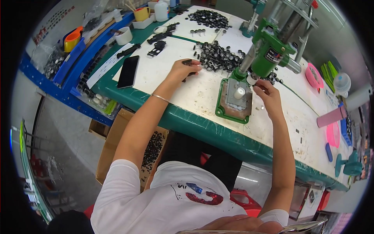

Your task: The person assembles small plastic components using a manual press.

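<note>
My left hand (181, 71) is closed around a small black plastic part (189, 63) above the white tabletop, just left of a pile of black wheels (218, 56), some joined by thin axles. My right hand (269, 97) has its fingers curled beside the white tip (251, 80) of a green bench press (269, 54). Whatever its fingertips grip, if anything, is too small or hidden to name. A white plastic post (239, 92) stands upright on the metal plate of the press base (233, 111).
Black chassis-like parts (157, 48) and a phone (128, 72) lie to the left. Another wheel pile (208, 18) sits at the back. Pink basket (314, 75), pink tumbler (331, 117) and teal fan (348, 163) stand right. Below, a cardboard box (117, 136) holds small black pieces.
</note>
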`<state>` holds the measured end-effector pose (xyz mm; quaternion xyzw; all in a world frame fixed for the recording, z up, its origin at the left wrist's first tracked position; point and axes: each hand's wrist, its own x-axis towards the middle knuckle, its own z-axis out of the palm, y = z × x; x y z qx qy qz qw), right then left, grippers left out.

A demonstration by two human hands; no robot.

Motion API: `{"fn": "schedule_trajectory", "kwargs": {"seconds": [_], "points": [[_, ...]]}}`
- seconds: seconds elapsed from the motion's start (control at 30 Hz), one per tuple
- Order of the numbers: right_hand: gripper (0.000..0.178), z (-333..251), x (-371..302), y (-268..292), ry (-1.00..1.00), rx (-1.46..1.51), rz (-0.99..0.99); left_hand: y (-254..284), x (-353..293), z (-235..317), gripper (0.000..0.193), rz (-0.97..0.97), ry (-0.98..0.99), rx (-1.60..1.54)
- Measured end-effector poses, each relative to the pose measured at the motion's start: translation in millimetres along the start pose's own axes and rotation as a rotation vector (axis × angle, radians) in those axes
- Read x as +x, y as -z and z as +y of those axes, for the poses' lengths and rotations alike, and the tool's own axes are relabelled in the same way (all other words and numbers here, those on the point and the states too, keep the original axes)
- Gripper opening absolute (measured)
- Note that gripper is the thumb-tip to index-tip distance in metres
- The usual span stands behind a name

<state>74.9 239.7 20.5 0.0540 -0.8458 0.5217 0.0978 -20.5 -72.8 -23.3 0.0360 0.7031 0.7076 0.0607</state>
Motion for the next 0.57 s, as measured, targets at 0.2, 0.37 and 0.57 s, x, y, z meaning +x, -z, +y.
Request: {"fn": "schedule_trajectory", "kwargs": {"seconds": [0.2,0.37,0.57], "points": [[0.026,-25.2,-14.2,-31.9,0.13,0.009,-0.159,-20.7,-21.1,14.2,0.034,-0.136,0.111,-0.356],[0.023,-30.7,-24.0,-38.1,0.103,-0.078,-0.032,-51.6,-35.8,28.7,0.024,-0.253,0.058,-0.332],[0.05,-25.1,-23.1,-24.1,-0.145,0.157,-0.167,-81.7,-43.9,34.0,0.018,-0.397,-0.266,-0.1]]}}
